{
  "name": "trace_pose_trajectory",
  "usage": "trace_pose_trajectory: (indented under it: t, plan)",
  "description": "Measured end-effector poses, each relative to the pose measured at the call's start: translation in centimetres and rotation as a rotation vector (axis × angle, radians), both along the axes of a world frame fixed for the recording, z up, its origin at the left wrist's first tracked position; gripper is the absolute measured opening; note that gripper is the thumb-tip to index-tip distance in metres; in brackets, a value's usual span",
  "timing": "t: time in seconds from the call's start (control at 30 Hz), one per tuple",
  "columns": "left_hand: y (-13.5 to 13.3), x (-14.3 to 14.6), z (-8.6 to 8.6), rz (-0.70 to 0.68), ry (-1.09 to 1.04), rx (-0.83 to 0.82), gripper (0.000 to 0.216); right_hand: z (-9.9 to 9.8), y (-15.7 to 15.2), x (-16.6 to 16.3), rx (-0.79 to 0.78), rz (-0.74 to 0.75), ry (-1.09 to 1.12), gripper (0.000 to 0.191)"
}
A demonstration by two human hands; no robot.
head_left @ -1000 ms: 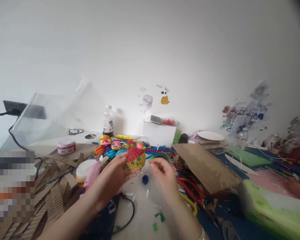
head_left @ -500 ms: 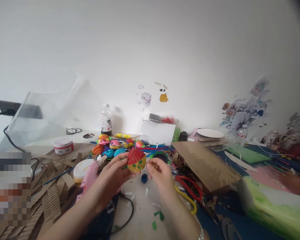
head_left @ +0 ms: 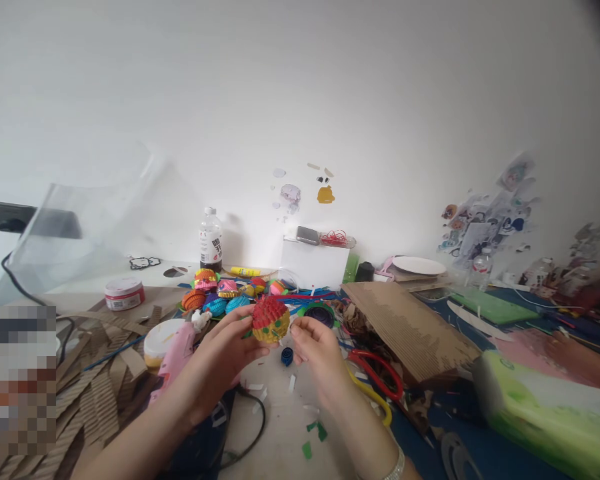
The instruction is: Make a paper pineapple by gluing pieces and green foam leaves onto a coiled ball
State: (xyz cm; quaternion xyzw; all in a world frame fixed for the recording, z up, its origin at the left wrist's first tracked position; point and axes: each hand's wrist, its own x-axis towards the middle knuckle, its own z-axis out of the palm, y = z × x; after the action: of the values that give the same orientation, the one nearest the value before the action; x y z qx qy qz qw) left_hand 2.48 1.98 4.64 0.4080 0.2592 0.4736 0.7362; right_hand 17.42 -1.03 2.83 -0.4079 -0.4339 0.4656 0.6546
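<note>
The paper ball is held up over the table, in front of the person and betw. both hands. It's approx. round, so no clear long axis. Red half points up, yellow half w/ green dots down, and the seam runs about level.

L hand is closed round the ball's left and under side. R hand has thumb and forefinger pinched at the ball's right edge; can't tell if they grip the ball or only touch it.

A small blue roll lies on the table just below the ball.

Containers:
- Bottle stands upright at the wall, cap on, dark liquid low inside.
- Red jar far left, lid on, contents hidden.
- Round tub beside the pink glue gun, lid on.
- White box carries a grey item and red bands on top.

More coloured balls are piled behind the hands. Red scissors lie right of the R hand.
</note>
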Motion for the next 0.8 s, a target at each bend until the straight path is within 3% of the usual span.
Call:
trace_pose_trajectory:
  t: [0.2, 0.47, 0.53, 0.63, 0.73, 0.8]
  plan:
    - [0.0, 0.0, -0.1, -0.003, -0.008, -0.012, 0.029, -0.1, 0.0, -0.1, -0.011, 0.055, 0.051, 0.031]
    - [0.1, -0.2, 0.0, -0.005, -0.024, -0.043, 0.028, 0.3, -0.1, 0.7, 0.051, 0.167, 0.337, 0.027]
    - [0.1, -0.3, 0.3, -0.013, -0.032, -0.058, 0.028, 0.4, 0.1, 1.2, 0.070, 0.125, 0.391, 0.025]
    - [0.3, -0.5, 0.7, -0.012, -0.048, -0.129, 0.026, 0.1, 0.8, 2.7, 0.057, -0.067, 0.425, 0.025]
    - [0.7, -1.0, 1.2, 0.051, -0.069, -0.168, 0.026, -0.6, 1.7, 4.6, 0.047, -0.271, 0.443, 0.029]
    - [0.9, -1.2, 1.2, 0.123, -0.078, -0.107, 0.027, -1.0, 2.1, 5.6, 0.045, -0.333, 0.452, 0.029]
